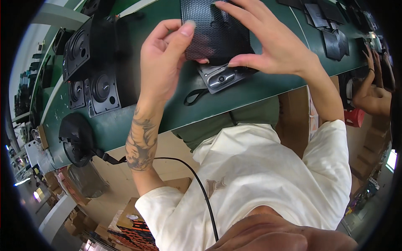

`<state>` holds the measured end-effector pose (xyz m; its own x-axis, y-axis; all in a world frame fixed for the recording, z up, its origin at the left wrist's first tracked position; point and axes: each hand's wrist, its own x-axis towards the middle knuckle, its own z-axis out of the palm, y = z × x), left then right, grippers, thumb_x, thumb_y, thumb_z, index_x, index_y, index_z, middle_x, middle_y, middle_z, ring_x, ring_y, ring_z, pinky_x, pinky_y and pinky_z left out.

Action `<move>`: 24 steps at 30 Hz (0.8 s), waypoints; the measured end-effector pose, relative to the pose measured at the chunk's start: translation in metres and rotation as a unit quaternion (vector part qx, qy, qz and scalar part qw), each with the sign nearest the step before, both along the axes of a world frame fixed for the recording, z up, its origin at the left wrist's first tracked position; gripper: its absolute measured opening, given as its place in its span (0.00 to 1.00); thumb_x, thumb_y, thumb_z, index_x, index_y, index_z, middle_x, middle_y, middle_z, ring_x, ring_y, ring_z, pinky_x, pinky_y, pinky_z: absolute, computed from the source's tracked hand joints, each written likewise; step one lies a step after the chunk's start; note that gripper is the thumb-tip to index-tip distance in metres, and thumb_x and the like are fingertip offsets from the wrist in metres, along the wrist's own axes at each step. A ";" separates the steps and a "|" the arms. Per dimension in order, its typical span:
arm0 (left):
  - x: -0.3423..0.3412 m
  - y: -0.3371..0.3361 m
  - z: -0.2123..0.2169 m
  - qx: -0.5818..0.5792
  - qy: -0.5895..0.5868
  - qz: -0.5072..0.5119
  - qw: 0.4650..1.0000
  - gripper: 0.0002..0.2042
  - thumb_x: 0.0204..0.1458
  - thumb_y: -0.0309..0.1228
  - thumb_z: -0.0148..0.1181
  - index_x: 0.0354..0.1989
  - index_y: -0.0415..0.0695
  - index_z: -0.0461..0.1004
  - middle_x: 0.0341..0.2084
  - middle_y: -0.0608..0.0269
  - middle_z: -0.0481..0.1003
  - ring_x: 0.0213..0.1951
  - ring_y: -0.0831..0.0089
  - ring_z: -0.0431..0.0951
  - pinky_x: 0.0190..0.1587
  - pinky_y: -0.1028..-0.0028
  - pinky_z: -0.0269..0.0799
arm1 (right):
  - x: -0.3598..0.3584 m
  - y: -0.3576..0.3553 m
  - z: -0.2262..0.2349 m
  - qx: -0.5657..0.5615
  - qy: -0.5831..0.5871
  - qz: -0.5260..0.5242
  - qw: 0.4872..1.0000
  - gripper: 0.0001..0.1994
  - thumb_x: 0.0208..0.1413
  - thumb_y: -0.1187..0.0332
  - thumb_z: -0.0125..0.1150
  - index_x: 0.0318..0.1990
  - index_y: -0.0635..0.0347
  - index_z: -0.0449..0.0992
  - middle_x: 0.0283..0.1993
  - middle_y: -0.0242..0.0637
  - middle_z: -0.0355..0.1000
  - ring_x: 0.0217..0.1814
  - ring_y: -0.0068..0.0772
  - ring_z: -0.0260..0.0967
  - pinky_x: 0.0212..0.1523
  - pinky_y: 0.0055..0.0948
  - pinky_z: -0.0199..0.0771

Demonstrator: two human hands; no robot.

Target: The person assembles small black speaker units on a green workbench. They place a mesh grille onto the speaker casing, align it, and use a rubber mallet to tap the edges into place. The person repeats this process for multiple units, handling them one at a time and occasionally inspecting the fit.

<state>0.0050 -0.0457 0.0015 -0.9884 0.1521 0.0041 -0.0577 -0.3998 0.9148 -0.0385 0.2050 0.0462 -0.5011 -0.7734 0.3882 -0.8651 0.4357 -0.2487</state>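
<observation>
A black woven-textured panel (pixel 213 33), which looks like a speaker grille, is raised over the green bench. My left hand (pixel 161 60) pinches its left edge, thumb on the top face. My right hand (pixel 276 46) spans its right side, with the thumb by the lower edge and a fingertip on the face near the top. Partly covered by the panel, a small grey speaker (pixel 215 83) with an oval front and round centre lies on the bench. A black strap loop (pixel 194 98) extends from that speaker's left side.
Several black box speakers (pixel 102 92) stand at the left of the green bench (pixel 176 115). A black mesh bag (pixel 76 138) sits at its near left edge. More dark panels (pixel 331 39) lie far right, near another person's hands (pixel 369 62). A black cable (pixel 197 178) crosses my shirt.
</observation>
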 end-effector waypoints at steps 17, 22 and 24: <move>-0.001 -0.030 -0.043 -0.184 -0.080 -0.142 0.969 0.23 0.69 0.49 0.54 0.26 0.43 0.71 0.21 0.61 0.78 0.22 0.76 0.79 0.26 0.79 0.74 | -0.050 -0.011 0.005 0.153 -0.113 0.183 0.964 0.32 0.52 0.58 0.76 0.66 0.52 0.75 0.70 0.65 0.58 0.67 0.64 0.63 0.67 0.49 0.66; -0.001 -0.028 -0.045 -0.199 -0.069 -0.141 0.967 0.21 0.67 0.47 0.58 0.26 0.43 0.73 0.21 0.64 0.77 0.23 0.79 0.79 0.26 0.81 0.73 | -0.046 -0.015 0.012 0.210 -0.129 0.174 0.954 0.31 0.52 0.59 0.76 0.65 0.48 0.77 0.70 0.65 0.58 0.68 0.65 0.63 0.68 0.50 0.65; -0.001 -0.029 -0.048 -0.211 -0.070 -0.139 0.965 0.21 0.67 0.47 0.58 0.26 0.43 0.73 0.21 0.64 0.77 0.23 0.79 0.79 0.26 0.81 0.73 | -0.045 -0.014 0.013 0.212 -0.136 0.161 0.954 0.31 0.51 0.59 0.76 0.65 0.47 0.77 0.71 0.65 0.58 0.69 0.65 0.62 0.68 0.50 0.65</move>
